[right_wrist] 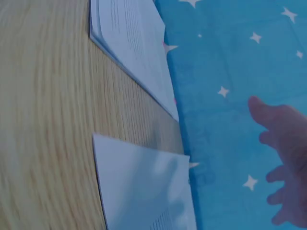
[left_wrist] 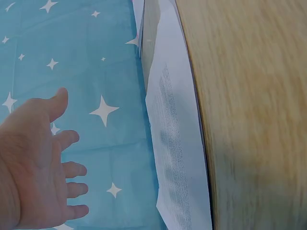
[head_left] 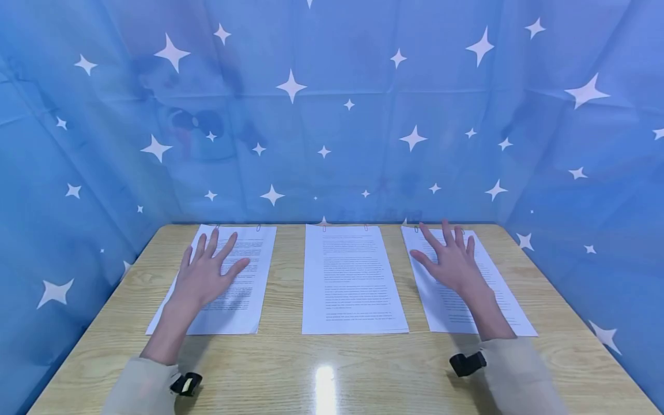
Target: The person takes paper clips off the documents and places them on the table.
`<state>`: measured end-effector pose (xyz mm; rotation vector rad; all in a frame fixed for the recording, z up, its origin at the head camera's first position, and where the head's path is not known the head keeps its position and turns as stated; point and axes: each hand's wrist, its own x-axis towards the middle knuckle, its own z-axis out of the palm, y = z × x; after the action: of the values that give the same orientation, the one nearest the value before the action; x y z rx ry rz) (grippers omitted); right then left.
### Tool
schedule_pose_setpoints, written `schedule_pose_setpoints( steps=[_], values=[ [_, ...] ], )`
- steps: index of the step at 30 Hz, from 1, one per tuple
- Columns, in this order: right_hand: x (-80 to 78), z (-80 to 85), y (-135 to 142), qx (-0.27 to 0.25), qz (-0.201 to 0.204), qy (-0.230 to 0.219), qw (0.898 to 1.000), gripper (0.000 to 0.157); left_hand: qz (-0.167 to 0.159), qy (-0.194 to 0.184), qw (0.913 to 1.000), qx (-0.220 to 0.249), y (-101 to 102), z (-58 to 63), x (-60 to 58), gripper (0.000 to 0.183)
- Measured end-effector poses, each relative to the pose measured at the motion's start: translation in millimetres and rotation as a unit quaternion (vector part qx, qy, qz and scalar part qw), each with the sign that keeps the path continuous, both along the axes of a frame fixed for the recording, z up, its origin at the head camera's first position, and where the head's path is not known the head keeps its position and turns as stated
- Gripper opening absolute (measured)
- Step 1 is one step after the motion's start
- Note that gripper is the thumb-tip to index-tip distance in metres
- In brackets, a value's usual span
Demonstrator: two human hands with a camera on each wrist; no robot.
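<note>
**Spread hands above printed documents on a wood-grain tabletop**

The left hand (head_left: pixel 207 276) is held above the left document (head_left: pixel 244 297), near the far left corner of the tabletop (head_left: pixel 280 374); the right hand (head_left: pixel 455 265) is held above the right document (head_left: pixel 440 300), near the far right corner. Each grip is spread, with fingers and thumb apart and nothing pinched; in both wrist views, clear space is seen between hand and paper. The middle document (head_left: pixel 355 282) is laid between the other two, untouched, its top at the middle of the far edge. Small paper clips (head_left: pixel 366 227) are fixed along the tops of the documents.

For sound handling, it is judged that the fingers should be lowered flat and lightly, since sheets clipped only at the top may be made to slide over one another. Where a document is to be lifted, its full thickness would best be pinched near the clips, so that the lower corners are not fanned or creased.

The far corners of the tabletop are rounded, and a bright reflection (head_left: pixel 325 389) is cast toward its near side. The far edge and both side edges are enclosed by a blue curtain (head_left: pixel 332 121) printed with white stars.
</note>
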<state>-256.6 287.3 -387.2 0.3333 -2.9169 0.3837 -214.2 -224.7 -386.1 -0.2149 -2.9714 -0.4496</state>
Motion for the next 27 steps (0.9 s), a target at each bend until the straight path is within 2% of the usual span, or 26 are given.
schedule_pose_setpoints(
  steps=[7, 13, 22, 27],
  values=[
    [-0.6, -1.9, -18, -0.020, 0.011, -0.012, 1.000, 0.079, -0.003, -0.006, 0.9998, 0.020, -4, -1.4, 1.5, 0.080],
    [1.2, -4.0, -38, -0.048, 0.038, -0.018, 0.998, 0.078, 0.002, -0.015, 0.9979, 0.062, -10, -1.7, 5.2, 0.079],
    [5.3, -4.5, -76, -0.102, 0.075, -0.025, 0.992, 0.074, 0.021, -0.030, 0.9948, 0.095, -18, -2.2, 4.9, 0.086],
    [5.3, -7.2, -95, -0.128, 0.104, -0.019, 0.986, 0.071, 0.017, -0.031, 0.9931, 0.112, -26, -6.7, 2.1, 0.087]
  ],
)
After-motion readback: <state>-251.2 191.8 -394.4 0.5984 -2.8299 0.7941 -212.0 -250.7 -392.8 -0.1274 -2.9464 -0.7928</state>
